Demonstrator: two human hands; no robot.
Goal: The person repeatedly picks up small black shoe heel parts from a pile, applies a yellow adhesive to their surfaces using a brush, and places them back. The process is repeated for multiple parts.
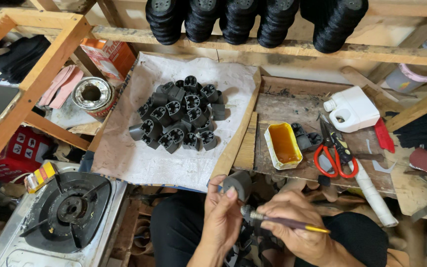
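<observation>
My left hand [221, 217] holds a dark grey block-shaped heel piece [238, 184] between thumb and fingers, just below the board's front edge. My right hand [297, 222] grips a small brush [285, 221] with a purple and yellow handle; its metal ferrule and bristles point left at the underside of the held piece. A pile of several similar black heel pieces [179, 118] lies on white paper [124, 158] on a board. A rectangular tin of amber glue [283, 144] sits on the wooden bench to the right of the paper.
Red-handled scissors [334, 153], a white plastic jug [354, 110] and a white tube [374, 195] lie on the bench at right. A gas stove burner [67, 210] is at lower left, an open metal can [92, 95] behind it. Stacked black pieces [238, 20] hang above a wooden shelf.
</observation>
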